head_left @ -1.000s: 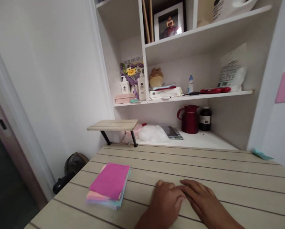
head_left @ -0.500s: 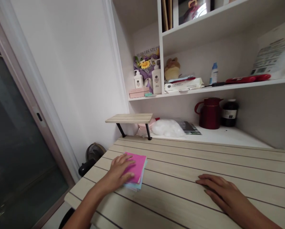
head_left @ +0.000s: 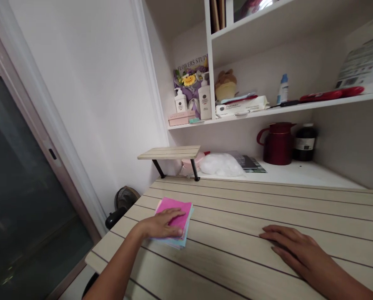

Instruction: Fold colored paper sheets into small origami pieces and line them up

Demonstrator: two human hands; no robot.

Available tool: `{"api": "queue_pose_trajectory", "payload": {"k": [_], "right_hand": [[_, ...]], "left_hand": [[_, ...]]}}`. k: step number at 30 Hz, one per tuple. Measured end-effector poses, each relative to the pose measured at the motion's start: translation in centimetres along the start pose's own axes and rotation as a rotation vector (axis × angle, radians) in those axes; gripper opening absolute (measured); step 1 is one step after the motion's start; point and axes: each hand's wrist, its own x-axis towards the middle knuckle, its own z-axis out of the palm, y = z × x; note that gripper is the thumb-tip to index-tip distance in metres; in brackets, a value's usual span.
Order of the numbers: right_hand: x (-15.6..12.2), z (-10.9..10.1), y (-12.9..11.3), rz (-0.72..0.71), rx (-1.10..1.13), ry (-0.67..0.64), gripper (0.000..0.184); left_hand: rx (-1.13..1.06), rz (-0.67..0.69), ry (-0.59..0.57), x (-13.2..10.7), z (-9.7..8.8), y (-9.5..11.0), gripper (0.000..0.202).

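On the left part of the wood-slat table [head_left: 224, 258] lies a small stack of coloured paper squares [head_left: 173, 205], bright pink on top with pale blue edges showing below. My left hand [head_left: 165, 224] rests palm down on the pink top sheet, its fingers stretched out and pointing right. It covers the lower left of the stack. Well to the right, my right hand [head_left: 299, 250] lies flat on the table with fingers extended and nothing in it.
A small raised wooden stand [head_left: 170, 152] on black legs is at the table's back left. Behind the table are a white plastic bag [head_left: 222, 165], a red jug [head_left: 278, 143] and a dark bottle [head_left: 305, 141]. Shelves above hold pump bottles [head_left: 205, 99].
My left hand has slid to the right across the pink top sheet. The stack's sheets look slightly more fanned at the left. My right hand has hardly moved; the view has shifted a little.
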Motion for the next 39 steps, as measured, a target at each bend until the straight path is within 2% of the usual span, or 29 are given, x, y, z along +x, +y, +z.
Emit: {"api": "queue_pose_trajectory", "payload": {"k": [5, 12, 18, 26, 32, 39], "right_hand": [[0.2, -0.2, 0.0, 0.009, 0.037, -0.018, 0.035], [0.2, 0.0, 0.4, -0.003, 0.059, -0.011, 0.034], [0.2, -0.1, 0.5, -0.006, 0.056, -0.031, 0.035], [0.1, 0.0, 1.0, -0.007, 0.058, -0.046, 0.036], [0.1, -0.1, 1.0, -0.004, 0.077, -0.052, 0.037], [0.0, -0.4, 0.7, 0.006, 0.102, -0.05, 0.037]], "left_hand": [[-0.096, 0.055, -0.072, -0.5, 0.0, -1.5, 0.093], [-0.267, 0.024, 0.029, -1.2, 0.8, -2.2, 0.085], [-0.39, 0.032, 0.054, -1.4, 1.0, -2.2, 0.079], [-0.434, 0.046, 0.06, -1.1, 1.4, -3.2, 0.079], [-0.433, 0.05, 0.094, -1.1, 1.6, -3.4, 0.068], [-0.402, 0.039, 0.101, -1.1, 1.5, -3.4, 0.077]]}}
